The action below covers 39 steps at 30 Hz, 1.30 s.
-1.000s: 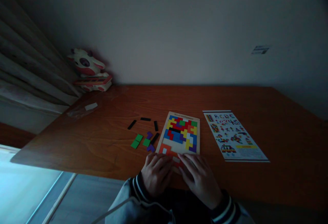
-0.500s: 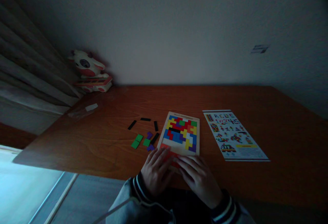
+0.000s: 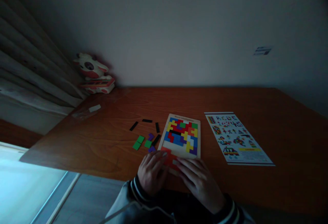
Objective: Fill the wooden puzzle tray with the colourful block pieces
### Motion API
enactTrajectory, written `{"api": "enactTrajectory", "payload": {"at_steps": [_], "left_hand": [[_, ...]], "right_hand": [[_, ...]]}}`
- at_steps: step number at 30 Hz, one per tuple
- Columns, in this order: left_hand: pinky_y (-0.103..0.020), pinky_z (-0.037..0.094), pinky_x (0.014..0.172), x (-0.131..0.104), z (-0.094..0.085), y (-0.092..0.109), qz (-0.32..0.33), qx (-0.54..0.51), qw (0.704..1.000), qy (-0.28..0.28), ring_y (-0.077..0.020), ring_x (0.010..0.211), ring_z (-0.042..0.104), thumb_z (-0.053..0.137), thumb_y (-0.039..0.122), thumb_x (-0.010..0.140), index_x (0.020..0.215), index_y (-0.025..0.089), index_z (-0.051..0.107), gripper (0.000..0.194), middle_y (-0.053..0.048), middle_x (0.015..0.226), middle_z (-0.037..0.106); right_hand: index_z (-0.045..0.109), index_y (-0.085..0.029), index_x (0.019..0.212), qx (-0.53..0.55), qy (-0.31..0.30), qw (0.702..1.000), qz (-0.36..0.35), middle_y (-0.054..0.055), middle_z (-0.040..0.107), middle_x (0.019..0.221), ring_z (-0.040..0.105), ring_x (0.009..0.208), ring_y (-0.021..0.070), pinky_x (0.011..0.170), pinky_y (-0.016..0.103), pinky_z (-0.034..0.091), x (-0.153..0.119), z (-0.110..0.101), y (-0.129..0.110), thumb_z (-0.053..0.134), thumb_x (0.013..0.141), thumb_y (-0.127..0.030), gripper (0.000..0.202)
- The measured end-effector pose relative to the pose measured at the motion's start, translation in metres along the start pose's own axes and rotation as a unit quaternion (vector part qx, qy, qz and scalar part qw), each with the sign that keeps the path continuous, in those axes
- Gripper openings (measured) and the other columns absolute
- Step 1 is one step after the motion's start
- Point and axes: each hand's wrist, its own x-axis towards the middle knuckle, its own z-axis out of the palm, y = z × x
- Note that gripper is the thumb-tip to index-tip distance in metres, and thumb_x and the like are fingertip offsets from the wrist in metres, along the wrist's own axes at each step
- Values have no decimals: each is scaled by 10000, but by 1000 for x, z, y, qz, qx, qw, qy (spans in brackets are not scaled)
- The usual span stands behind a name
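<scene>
A wooden puzzle board [image 3: 176,149] lies before me, its upper part filled with coloured block pieces [image 3: 181,131]. Orange-red pieces [image 3: 170,159] lie at the lower end, partly hidden by my fingers. My left hand [image 3: 151,171] rests at the lower left corner, fingertips on the orange-red pieces. From the right, my right hand [image 3: 201,181] reaches over the board's lower edge, its fingers stretched out and touching the orange-red pieces. Neither hand is wrapped round anything. Left of the board lie loose green pieces [image 3: 138,142], purple pieces [image 3: 151,136] and several black bars [image 3: 133,126].
A printed pattern sheet [image 3: 237,138] lies right of the board on the brown table [image 3: 256,101]. At the back left stands a cow-shaped toy [image 3: 96,75], with clear plastic wrap [image 3: 85,112] in front of it. A cable [image 3: 123,210] crosses my left sleeve.
My hands have moved slightly apart, showing more of the orange-red pieces between them. The whole view has shifted a little; the loose pieces lie as before.
</scene>
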Motion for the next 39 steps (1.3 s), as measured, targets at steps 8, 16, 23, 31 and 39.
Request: {"api": "enactTrajectory", "payload": {"at_steps": [8, 16, 23, 31, 39], "left_hand": [[-436, 562, 916, -14, -26, -88, -105, 127, 986, 30, -265, 1058, 661, 540, 304, 964, 1245, 187, 618, 315, -97, 1171, 705], [-342, 601, 858, -21, -30, -96, -129, 126, 982, 53, -222, 962, 712, 534, 373, 978, 1171, 207, 659, 285, -63, 1105, 734], [-323, 602, 913, 11, -16, -52, -115, 15, 990, 81, -199, 1013, 704, 609, 308, 941, 1110, 228, 683, 200, -54, 1176, 703], [-314, 618, 757, 54, 31, -9, -62, -17, 996, 63, -195, 876, 716, 556, 290, 963, 934, 210, 712, 178, -58, 1031, 734], [-373, 582, 845, 42, 21, -16, 35, 16, 999, 11, -222, 960, 698, 587, 307, 949, 1101, 195, 690, 215, -64, 1044, 750]], "right_hand": [[603, -241, 1276, 3, 58, 996, 68, 95, 646, 1248, 630, 1137, 246, 933, 416, 570, -8, 6, 4, 533, 970, -286, 317], [596, -251, 1267, 3, 58, 995, 78, 87, 640, 1215, 639, 1116, 235, 920, 402, 583, -9, 7, 5, 535, 967, -290, 309], [580, -247, 1257, 6, 57, 995, 87, 99, 619, 1208, 633, 1108, 241, 913, 417, 584, -11, 9, 6, 530, 962, -256, 299], [595, -238, 1215, -2, 57, 994, 93, 107, 610, 1224, 630, 1118, 247, 922, 417, 579, -15, 13, 6, 519, 964, -256, 262], [604, -233, 1198, -6, 66, 994, 84, 107, 632, 1191, 647, 1087, 241, 900, 404, 586, -9, 9, 4, 521, 961, -242, 252]]}}
